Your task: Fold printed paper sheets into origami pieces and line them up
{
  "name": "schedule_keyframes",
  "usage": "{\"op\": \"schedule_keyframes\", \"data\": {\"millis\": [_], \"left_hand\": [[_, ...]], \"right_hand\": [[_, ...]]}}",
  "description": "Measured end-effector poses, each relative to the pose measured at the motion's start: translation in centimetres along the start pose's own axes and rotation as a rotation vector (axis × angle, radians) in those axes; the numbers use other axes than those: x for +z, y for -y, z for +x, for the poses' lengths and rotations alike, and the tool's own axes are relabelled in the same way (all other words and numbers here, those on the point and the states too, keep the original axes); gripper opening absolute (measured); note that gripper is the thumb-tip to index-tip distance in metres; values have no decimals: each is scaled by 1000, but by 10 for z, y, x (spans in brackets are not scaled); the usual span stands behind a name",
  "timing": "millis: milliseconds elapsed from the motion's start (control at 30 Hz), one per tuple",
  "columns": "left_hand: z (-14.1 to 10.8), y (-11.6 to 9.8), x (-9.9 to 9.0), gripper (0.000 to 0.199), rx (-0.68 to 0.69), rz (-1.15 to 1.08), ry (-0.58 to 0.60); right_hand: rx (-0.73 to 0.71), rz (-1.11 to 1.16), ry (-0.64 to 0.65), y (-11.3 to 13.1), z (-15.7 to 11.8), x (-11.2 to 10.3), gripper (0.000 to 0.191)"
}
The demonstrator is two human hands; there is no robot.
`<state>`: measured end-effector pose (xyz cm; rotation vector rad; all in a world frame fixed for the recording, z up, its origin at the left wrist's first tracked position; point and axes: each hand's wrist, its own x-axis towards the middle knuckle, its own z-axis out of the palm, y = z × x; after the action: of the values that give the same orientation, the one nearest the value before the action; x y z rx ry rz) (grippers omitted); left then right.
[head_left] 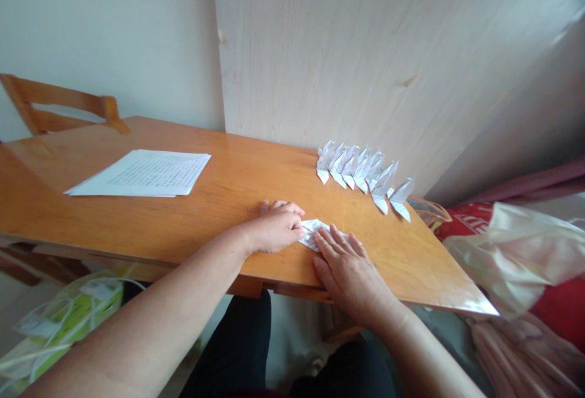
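Note:
A small folded piece of printed paper (311,231) lies flat on the wooden table near its front edge. At its left end, my left hand (276,227) has its fingers curled, with thumb and forefinger pinching the paper's edge. My right hand (345,264) rests flat across the paper's right part, fingers stretched out, covering much of it. Behind them, toward the back right, several folded paper pieces (361,169) stand in a row. A stack of printed sheets (141,172) lies at the left.
The wooden table (247,172) meets a wall panel at the back. A wooden chair (68,96) stands at the far left. Bags (512,258) crowd the table's right side, and a green and clear plastic bag (91,306) is below its left front edge.

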<state>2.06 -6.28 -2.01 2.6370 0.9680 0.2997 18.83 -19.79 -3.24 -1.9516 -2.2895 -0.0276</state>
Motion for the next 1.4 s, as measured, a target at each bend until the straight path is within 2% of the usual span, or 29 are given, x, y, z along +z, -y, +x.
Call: {"op": "schedule_keyframes", "data": {"millis": [333,667,933,1200,1400], "left_hand": [[2,-9,6,27,-109,33,-62],[2,-9,7,31,-47,35,-32],[1,-14,10,38,-95,67,-70],[0,-18,7,27,-136,82,-69],[-2,-12,8,25,-137,78,-91]], "right_hand": [[2,49,-14,-1,0,3,54],[6,25,-17,-2,0,4,55],[-2,25,-34,-2,0,6,55],[-4,28,-37,-3,0,6,54],[-4,40,-44,-3,0,5,54]]}}
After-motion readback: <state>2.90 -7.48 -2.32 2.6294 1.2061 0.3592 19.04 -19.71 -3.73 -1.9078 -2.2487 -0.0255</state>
